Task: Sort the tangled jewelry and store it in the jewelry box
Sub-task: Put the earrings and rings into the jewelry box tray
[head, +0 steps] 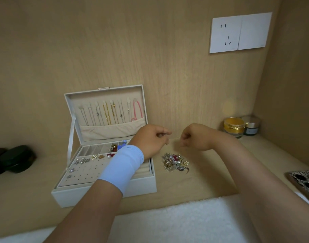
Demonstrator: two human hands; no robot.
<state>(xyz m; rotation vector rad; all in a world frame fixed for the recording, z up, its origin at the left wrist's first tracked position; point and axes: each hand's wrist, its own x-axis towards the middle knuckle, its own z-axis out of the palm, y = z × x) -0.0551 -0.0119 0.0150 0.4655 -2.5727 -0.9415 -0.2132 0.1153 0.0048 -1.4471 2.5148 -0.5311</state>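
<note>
A white jewelry box stands open on the wooden shelf, left of centre. Its lid holds several hanging necklaces; the tray carries earrings and small pieces. A tangled pile of jewelry lies on the shelf just right of the box. My left hand and my right hand hover above and behind the pile. Each pinches one end of a thin chain stretched between them. A light blue band wraps my left wrist.
Dark round cases sit at the far left. Two cosmetic jars stand at the back right corner. A patterned phone lies at the right edge. A white fluffy cloth covers the front. A wall socket is mounted above.
</note>
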